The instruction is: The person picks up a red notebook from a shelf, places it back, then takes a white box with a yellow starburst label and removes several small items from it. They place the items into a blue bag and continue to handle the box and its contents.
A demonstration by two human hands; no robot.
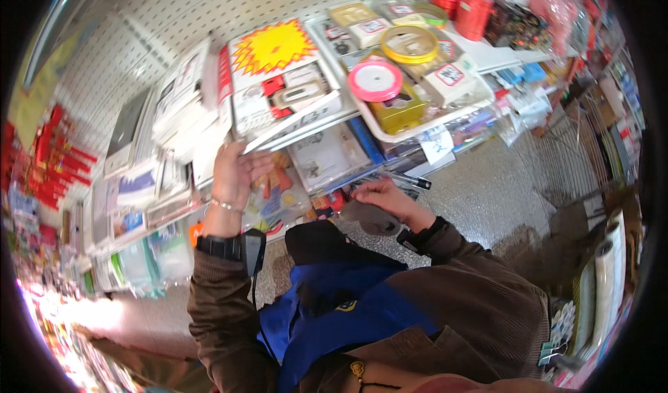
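My left hand (237, 176) is raised to the front edge of a shelf, palm partly turned up. Its fingertips touch or sit just under the corner of a white sheet (295, 124); blur hides whether they grip it. Behind that corner lies a stack of price cards (274, 48), the top one with a yellow starburst. Lower down, my right hand (383, 200) pinches a dark grey, cloth-like piece (368, 218) that hangs below the fingers. Near this hand a black-ended item (417, 180) juts from the lower shelf.
A white tray (389, 137) holds ribbon rolls, including a pink-rimmed one (374, 81), and small boxes. White paper stacks (182, 106) stand at left against a perforated panel (182, 1). Lower shelves carry bagged goods (282, 194). Rolled sheets (605, 283) and a wire rack (569, 147) are at right.
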